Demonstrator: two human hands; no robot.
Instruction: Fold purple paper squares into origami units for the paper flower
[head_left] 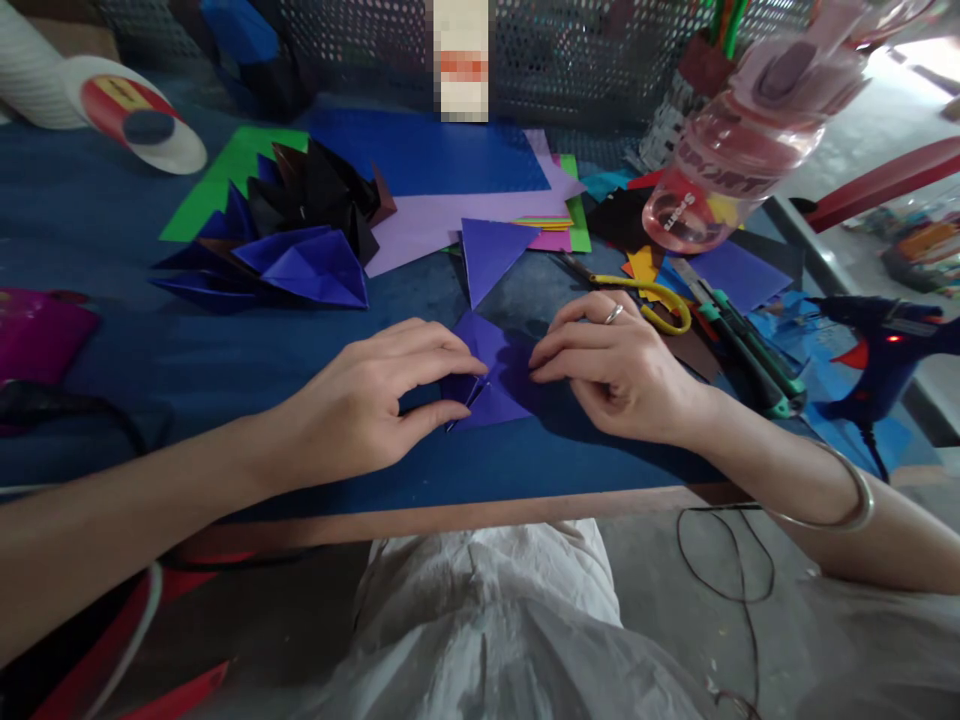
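A partly folded sheet of purple paper (504, 398) lies flat on the blue tabletop in front of me. At its left side my left hand (390, 385) pinches a narrow folded flap between thumb and fingers. My right hand (619, 370), with a ring on it, has its fingers curled together and their tips at the paper's right edge. The right thumb is partly hidden under the palm. Just beyond the sheet is a folded purple paper triangle (495, 252). Folded purple paper pieces (307, 268) and black ones (319, 195) are grouped at the back left.
Behind lie stacked coloured sheets (450, 160). On the right are yellow-handled scissors (667, 305), a green utility knife (757, 350), a glue gun (881, 350) with a red light, and a pink bottle (739, 150). A paper cup (135, 115) lies tipped at the back left.
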